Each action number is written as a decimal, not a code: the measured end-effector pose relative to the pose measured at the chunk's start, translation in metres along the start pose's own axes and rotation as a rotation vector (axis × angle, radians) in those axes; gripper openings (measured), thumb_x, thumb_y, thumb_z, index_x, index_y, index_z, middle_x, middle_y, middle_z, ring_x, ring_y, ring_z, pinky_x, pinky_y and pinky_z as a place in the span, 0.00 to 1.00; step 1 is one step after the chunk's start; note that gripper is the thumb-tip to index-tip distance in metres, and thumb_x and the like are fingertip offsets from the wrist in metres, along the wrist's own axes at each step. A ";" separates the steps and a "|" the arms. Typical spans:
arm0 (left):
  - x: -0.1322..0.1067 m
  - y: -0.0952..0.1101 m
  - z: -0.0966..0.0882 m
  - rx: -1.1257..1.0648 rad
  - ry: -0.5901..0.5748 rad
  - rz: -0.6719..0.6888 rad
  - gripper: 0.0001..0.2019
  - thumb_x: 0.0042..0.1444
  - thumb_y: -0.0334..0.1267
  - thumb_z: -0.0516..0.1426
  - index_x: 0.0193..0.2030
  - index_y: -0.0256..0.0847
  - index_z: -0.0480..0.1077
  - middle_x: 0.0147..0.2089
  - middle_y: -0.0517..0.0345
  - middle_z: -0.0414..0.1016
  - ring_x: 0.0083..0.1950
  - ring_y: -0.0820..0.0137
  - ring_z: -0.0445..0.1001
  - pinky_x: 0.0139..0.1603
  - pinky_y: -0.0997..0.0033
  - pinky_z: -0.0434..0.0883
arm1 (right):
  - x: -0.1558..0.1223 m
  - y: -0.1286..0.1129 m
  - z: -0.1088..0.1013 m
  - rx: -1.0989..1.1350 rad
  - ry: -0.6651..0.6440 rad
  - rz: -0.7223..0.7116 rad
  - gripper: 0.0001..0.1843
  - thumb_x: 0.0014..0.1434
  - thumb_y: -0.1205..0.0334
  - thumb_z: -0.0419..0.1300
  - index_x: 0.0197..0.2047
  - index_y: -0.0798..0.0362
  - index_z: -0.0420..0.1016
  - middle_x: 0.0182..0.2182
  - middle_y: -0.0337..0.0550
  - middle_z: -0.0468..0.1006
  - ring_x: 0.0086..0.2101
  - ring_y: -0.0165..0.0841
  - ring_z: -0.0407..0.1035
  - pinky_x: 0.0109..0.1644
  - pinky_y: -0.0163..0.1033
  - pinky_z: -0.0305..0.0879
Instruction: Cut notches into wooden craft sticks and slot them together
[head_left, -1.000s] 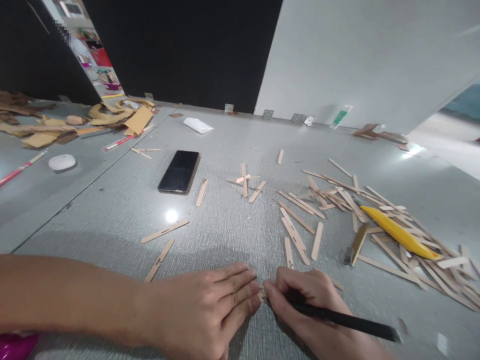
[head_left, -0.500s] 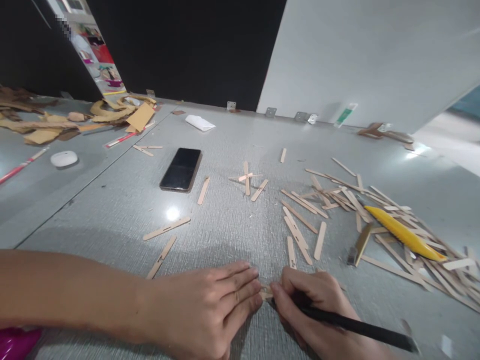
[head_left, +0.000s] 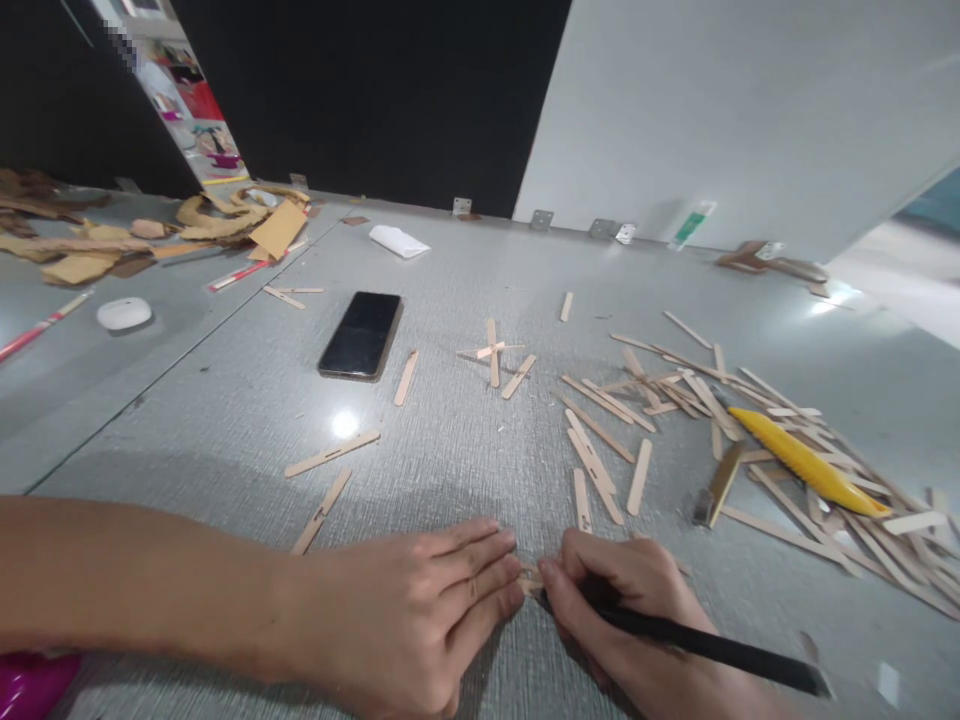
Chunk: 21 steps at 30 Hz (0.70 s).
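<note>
My left hand (head_left: 427, 610) lies flat with its fingers together, their tips pressing on a small wooden craft stick (head_left: 529, 578) on the table. Most of that stick is hidden between my hands. My right hand (head_left: 630, 600) is closed around a slim black pen-shaped tool (head_left: 697, 645), its front end down at the stick; the very tip is too small to make out. Just beyond my right fingers lies a craft stick with a dark marked slot (head_left: 583, 500). Left of my left hand are two more slotted sticks, one of them partly behind my wrist (head_left: 321, 512).
A pile of loose craft sticks (head_left: 795, 540) spreads on the right, with a yellow-handled knife (head_left: 806, 460) on it. A phone (head_left: 361, 335), a crossed-stick piece (head_left: 493, 352), a white earbud case (head_left: 124, 314) and cardboard scraps (head_left: 97, 250) lie farther off. A black panel (head_left: 390, 100) stands behind.
Both hands stay almost in place at the stick, the tool's front end still against it. The whole view has shifted very slightly.
</note>
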<state>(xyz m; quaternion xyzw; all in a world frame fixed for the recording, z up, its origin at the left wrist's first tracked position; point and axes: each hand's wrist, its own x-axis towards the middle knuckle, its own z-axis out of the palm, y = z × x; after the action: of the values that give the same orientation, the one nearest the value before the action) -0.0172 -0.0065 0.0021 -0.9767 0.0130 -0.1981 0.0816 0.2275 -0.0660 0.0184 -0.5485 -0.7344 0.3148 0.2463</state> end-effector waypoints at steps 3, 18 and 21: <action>0.000 0.000 0.001 -0.004 0.010 0.005 0.26 0.69 0.37 0.52 0.64 0.15 0.72 0.63 0.32 0.78 0.67 0.48 0.76 0.75 0.50 0.67 | 0.000 0.000 -0.001 0.009 -0.004 0.013 0.24 0.75 0.59 0.53 0.26 0.46 0.49 0.20 0.26 0.49 0.21 0.27 0.46 0.23 0.36 0.46; 0.001 0.001 0.000 0.036 0.021 0.010 0.25 0.69 0.37 0.53 0.63 0.16 0.74 0.62 0.33 0.80 0.66 0.49 0.78 0.74 0.51 0.68 | 0.000 -0.001 0.001 -0.043 0.006 -0.023 0.24 0.73 0.61 0.53 0.27 0.46 0.45 0.22 0.28 0.48 0.23 0.29 0.45 0.24 0.38 0.45; 0.002 0.001 0.000 0.041 0.025 0.010 0.25 0.68 0.37 0.53 0.63 0.17 0.74 0.62 0.33 0.80 0.65 0.49 0.78 0.74 0.51 0.68 | 0.000 -0.003 0.000 -0.042 -0.006 -0.022 0.24 0.73 0.61 0.52 0.27 0.46 0.44 0.22 0.29 0.48 0.23 0.30 0.45 0.25 0.38 0.45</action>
<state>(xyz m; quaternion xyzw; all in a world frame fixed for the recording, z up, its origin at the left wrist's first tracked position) -0.0154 -0.0074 0.0032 -0.9721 0.0149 -0.2103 0.1024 0.2258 -0.0661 0.0206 -0.5443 -0.7477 0.2982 0.2360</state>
